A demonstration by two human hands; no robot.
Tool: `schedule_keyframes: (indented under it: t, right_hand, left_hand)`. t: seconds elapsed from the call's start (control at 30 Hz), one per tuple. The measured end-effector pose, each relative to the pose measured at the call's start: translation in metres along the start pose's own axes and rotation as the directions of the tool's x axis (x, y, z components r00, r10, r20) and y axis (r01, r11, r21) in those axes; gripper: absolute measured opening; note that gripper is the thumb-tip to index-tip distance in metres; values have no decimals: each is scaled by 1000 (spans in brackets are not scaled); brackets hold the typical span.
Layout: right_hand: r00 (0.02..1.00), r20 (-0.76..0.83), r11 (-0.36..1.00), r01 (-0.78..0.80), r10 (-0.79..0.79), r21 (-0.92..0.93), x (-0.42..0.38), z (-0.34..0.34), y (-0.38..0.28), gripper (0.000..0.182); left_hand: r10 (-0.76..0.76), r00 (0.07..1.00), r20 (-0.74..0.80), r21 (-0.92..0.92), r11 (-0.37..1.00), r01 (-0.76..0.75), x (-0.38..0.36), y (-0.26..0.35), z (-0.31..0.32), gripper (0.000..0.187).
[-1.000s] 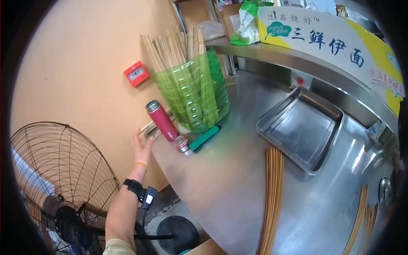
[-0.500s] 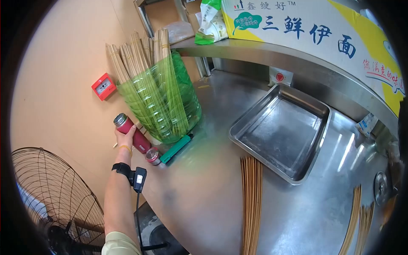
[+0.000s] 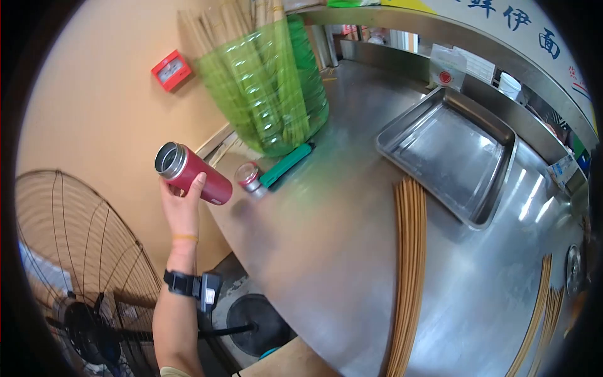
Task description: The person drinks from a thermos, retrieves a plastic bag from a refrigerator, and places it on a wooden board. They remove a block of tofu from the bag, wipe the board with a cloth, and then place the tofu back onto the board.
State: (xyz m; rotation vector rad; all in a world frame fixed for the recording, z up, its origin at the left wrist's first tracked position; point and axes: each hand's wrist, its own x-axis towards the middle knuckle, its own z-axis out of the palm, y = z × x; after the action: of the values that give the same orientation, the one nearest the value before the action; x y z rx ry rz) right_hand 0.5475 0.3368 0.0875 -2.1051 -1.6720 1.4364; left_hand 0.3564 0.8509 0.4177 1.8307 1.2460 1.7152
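Red flask (image 3: 191, 177) is the thing in your hand now, and this is the change: a moment ago it was standing on the steel table (image 3: 326, 251) beside the green container, and your left hand (image 3: 182, 210) was only closing on it. Now you have lifted it clear of the table and it lies tilted in the air, out past the table's edge and in front of the wall, with its open steel mouth turned to the left and toward you. So the grasp has worked and the flask is free to be carried.

From large to small, what is around it: the table takes most of the view, and the big fan (image 3: 75, 276) stands on the floor below your arm. The green container (image 3: 270, 88) full of bamboo sticks stands at the back corner, and the empty steel tray (image 3: 449, 154) lies to the right. A long bundle of skewers (image 3: 407, 264) lies on the table. The small cap (image 3: 249, 176) of the flask rests where it was, beside the green tool (image 3: 287, 166).

Your left fingers (image 3: 198, 183) are wrapped around the body of the flask from below, closed firmly on it. Your right hand is not visible
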Motion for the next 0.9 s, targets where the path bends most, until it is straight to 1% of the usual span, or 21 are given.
schedule_keyframes:
  t: [0.13,0.17,0.2,0.27,0.3,0.33,0.4,0.43,0.47,0.5,0.53,0.57,0.6,0.63,0.7,0.77,0.8,0.83,0.9]
  right_hand:
    - [999,-6,995,40,-40,-87,-8,33,11,14]
    - [999,-7,992,51,-52,-117,-10,43,16,14]
    - [998,-7,986,63,-65,-153,-14,54,22,13]
    - [991,-46,963,108,-123,-246,-17,85,38,13]
    - [970,-159,977,159,-181,-143,-15,103,42,25]
    - [985,-92,980,133,-148,-147,-14,94,34,25]
    - [1000,8,977,27,-26,-210,-9,77,12,21]
    - [993,-41,962,95,-109,-254,-2,79,15,19]
    - [979,-77,940,158,-189,-301,1,84,22,18]
    - [959,-96,912,218,-266,-348,1,91,30,17]
    - [943,-132,900,240,-305,-365,4,97,34,14]
    - [925,-163,887,262,-343,-379,3,103,38,11]
    - [883,-229,874,309,-410,-375,-1,107,38,11]
    - [827,-301,856,355,-475,-376,-3,109,35,11]
    - [776,-366,840,366,-513,-401,-13,114,28,12]
    - [702,-415,797,378,-578,-471,-17,127,34,12]
    - [677,-424,779,377,-601,-501,-29,137,38,12]
    - [691,-444,804,360,-570,-473,-41,143,37,12]
    - [662,-438,766,342,-607,-545,-60,152,37,12]
  left_hand:
    - [-23,998,56,8,1000,22,-72,41,-51,60]
    - [-27,998,54,-35,999,29,-93,51,-63,60]
    - [26,999,29,-11,1000,-26,-115,60,-74,53]
    - [-86,996,38,25,996,85,-163,74,-101,59]
    - [-150,987,57,32,988,148,-191,72,-117,63]
    - [-218,973,73,41,976,215,-221,69,-134,67]
    - [-257,941,222,-18,963,268,-276,62,-161,70]
    - [-190,940,283,-46,976,211,-301,54,-173,72]
    - [-130,931,341,-73,984,164,-327,46,-185,74]
    - [-157,910,383,-11,985,174,-353,45,-199,76]
    - [-155,880,450,2,985,172,-376,41,-213,80]
    - [-169,870,463,0,982,191,-401,40,-226,79]
    - [-187,857,480,-3,977,215,-427,41,-237,77]
    - [-178,857,484,0,979,203,-453,40,-249,77]
    - [-140,868,477,5,988,156,-504,39,-272,78]
    - [-89,884,460,58,996,70,-547,51,-297,77]
    - [-96,883,460,89,994,61,-568,62,-312,78]
    - [-82,894,441,77,996,54,-586,75,-323,77]
    - [-114,896,428,71,993,92,-608,103,-348,77]
